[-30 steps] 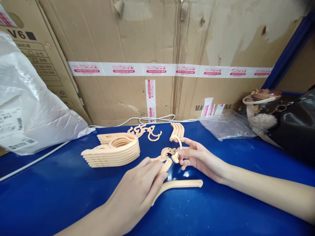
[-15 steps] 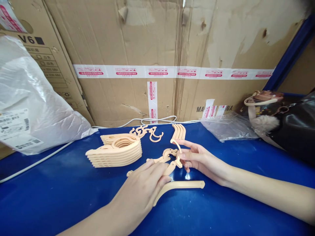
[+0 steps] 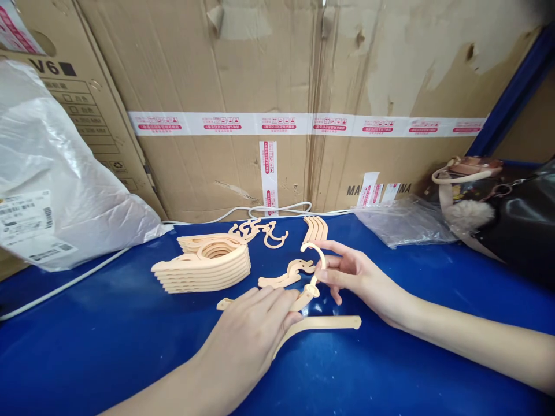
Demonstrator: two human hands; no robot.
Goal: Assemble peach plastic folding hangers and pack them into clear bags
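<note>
Hook [image 3: 322, 256]: pale peach, slender, curved, rounded base. Arm piece [image 3: 302, 301]: same peach.

Probably a storeroom or packing corner: large taped cardboard boxes [image 3: 217, 75] stand behind a blue desk [image 3: 368, 370], with a labelled parcel bag [image 3: 65, 162] and a blue post [image 3: 509, 98] at the sides.

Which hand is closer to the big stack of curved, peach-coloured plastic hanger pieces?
Left. The left hand is on the near side of the stack, slightly to its right; the right hand is farther off to the right.
</note>
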